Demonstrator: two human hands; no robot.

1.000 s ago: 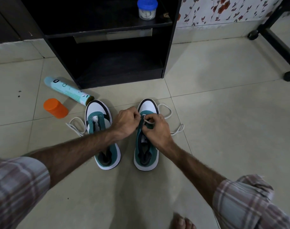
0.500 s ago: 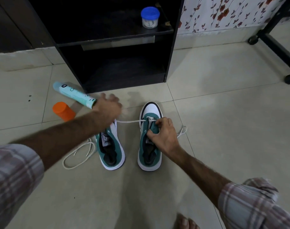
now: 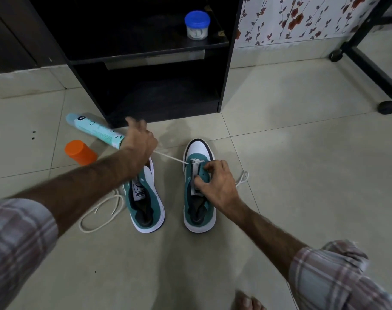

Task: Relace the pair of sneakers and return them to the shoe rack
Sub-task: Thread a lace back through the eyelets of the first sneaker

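Lace threading, right sneaker on the floor before the shoe rack (image 3: pixel 222 70).
Left hand (image 3: pixel 138 144) is pinching the lace (image 3: pixel 171 158) taut, grip closed; right hand (image 3: pixel 217 184) is pinning the right sneaker (image 3: pixel 196 151), fingers curled on its tongue. Lace judged light, limp; best held near its tip. Left sneaker (image 3: pixel 146 204) is waiting unlaced.

The left hand (image 3: pixel 138 146) is raised away from the right sneaker (image 3: pixel 198 191) with fingers curled, probably pinching the taut lace (image 3: pixel 170 158), while the right hand (image 3: pixel 217 184) presses on this sneaker's tongue.
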